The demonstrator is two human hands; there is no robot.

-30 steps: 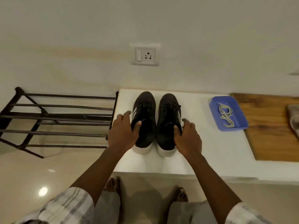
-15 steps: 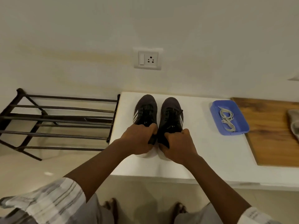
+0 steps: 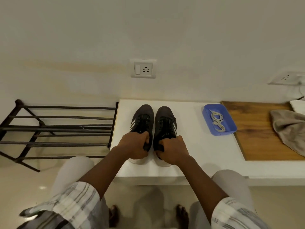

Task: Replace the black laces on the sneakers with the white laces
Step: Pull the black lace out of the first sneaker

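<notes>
White ledge (image 3: 198, 154) is being viewed below a wall socket (image 3: 143, 68) | left sneaker (image 3: 142, 113) and right sneaker (image 3: 165, 114) are being kept side by side toward its left edge, black laces (image 3: 143, 121) threaded | heel openings are being gripped by curled fingers of left hand (image 3: 134, 145) and right hand (image 3: 173, 150) | white laces (image 3: 217, 120) are being held coiled in blue tray (image 3: 231, 128) near the back edge

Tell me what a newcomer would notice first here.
A pair of black sneakers stands toes to the wall in the middle of the white bench, the left hand and right hand each gripping one at the heel. To their right, a blue tray holds the coiled white laces.
</notes>
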